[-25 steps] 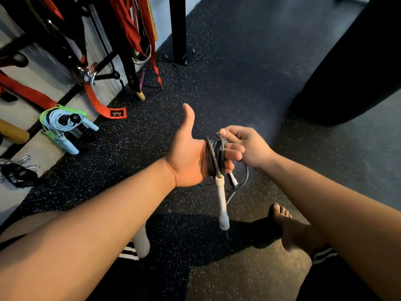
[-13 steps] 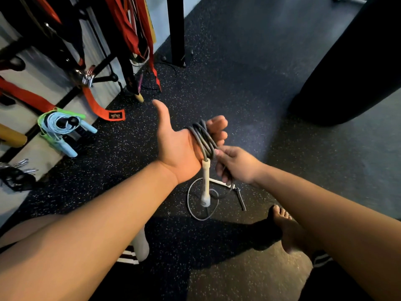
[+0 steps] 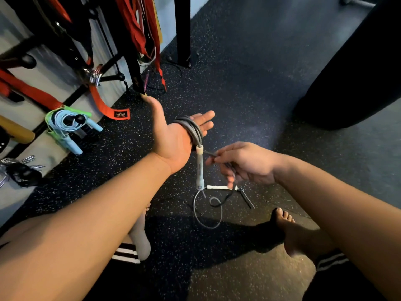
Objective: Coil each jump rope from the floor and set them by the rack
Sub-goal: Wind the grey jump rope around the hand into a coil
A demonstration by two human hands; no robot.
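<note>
- floor (image 3: 238, 83): slack of the grey rope (image 3: 192, 130) and its far handle (image 3: 219, 187) lie loose.
- left hand (image 3: 173, 140): grip apart, fingers straight, coils round the palm.
- right hand (image 3: 245, 164): grip pinched on the strand; I'd wind snug, even loops.
- near handle (image 3: 199, 168): hangs near-vertical, butt down.

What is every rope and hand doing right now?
Left hand: open, fingers straight.
Grey rope: partly wound round left hand, tail loose on the floor.
Right hand: pinching grey rope.
Blue rope: coiled, lying by the rack.
</note>
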